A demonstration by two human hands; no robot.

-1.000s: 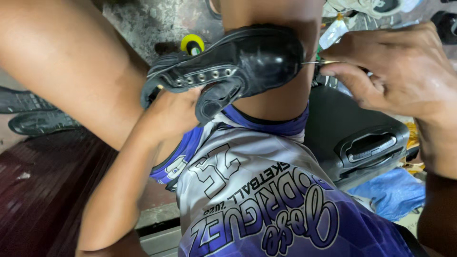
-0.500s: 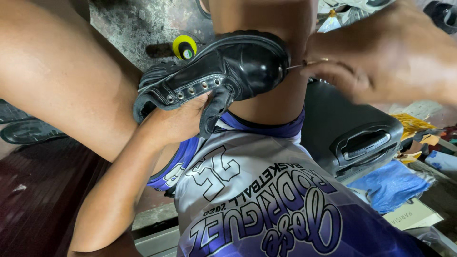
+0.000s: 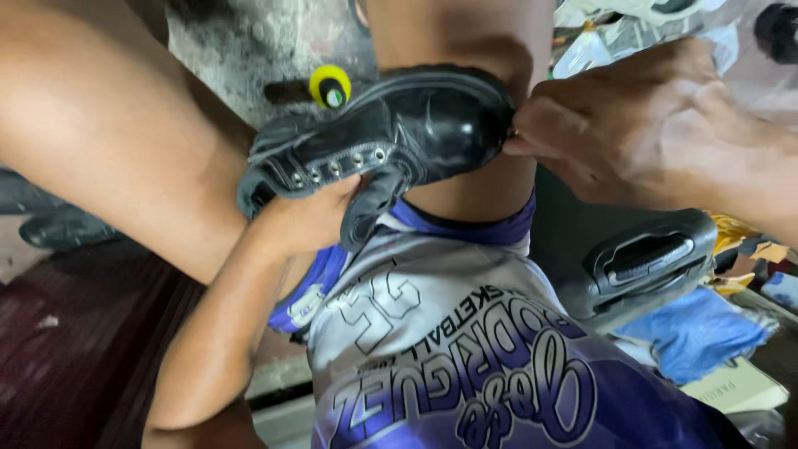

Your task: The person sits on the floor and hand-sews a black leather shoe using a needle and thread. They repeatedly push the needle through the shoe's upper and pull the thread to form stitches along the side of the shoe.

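Note:
A black leather shoe point(image 3: 416, 133) with metal eyelets lies on its side against my right knee point(image 3: 465, 33), toe pointing right. My left hand point(image 3: 312, 220) grips it from below, at the tongue and opening. Pressed against the toe edge, my right hand point(image 3: 648, 133) has its fingertips pinched together on a thin needle point(image 3: 513, 135), of which only a small glint shows. My purple and white jersey shorts point(image 3: 449, 349) fill the lower middle.
A yellow and black round tool end point(image 3: 330, 86) sticks up behind the shoe on the grey concrete. A black hard case with a handle point(image 3: 640, 262) lies at right, beside a blue cloth point(image 3: 698, 333). Dark shoes point(image 3: 50, 224) rest at far left.
My right hand has moved left, closing the gap to the shoe's toe, so the thin needle seen stretched out earlier is now almost hidden. The shoe has tilted slightly.

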